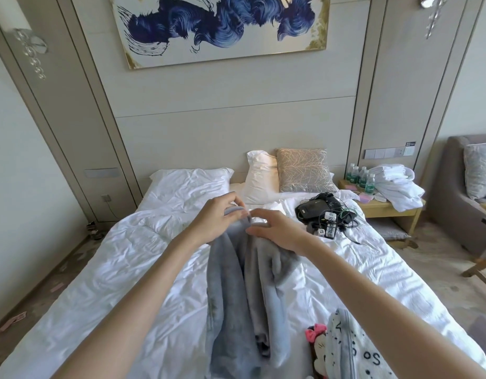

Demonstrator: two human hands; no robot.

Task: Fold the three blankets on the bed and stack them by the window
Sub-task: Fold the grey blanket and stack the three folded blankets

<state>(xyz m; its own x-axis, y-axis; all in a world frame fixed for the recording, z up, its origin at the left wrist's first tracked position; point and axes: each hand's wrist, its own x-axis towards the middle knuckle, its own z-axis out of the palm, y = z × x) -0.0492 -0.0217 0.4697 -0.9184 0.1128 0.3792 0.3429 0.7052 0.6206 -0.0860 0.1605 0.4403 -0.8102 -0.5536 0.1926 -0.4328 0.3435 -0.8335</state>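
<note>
- Holding up the far end of a grey blanket (236, 291), bunched lengthwise down the middle of the bed (105, 269), the rest trailing toward the near edge.
- Left hand (214, 217) pinching the blanket's top edge, fingers (237, 202) closed on a fold of the fleece.
- Right hand (277, 228) resting on the cloth just beside it, fingers curled and partly parted; gripping or only touching, impossible to tell.
- Lying unfolded at the near right: a patterned blanket (351, 348) with dots and lettering, touching a pink-bowed plush or print (315, 340), possibly the third.
- Sitting well apart at the far right: black bag and cables (324, 212).
- Judging progress as early: nothing folded, nothing stacked, no window in view.
- Remaining: finding corners, folding all three, carrying them over.
</note>
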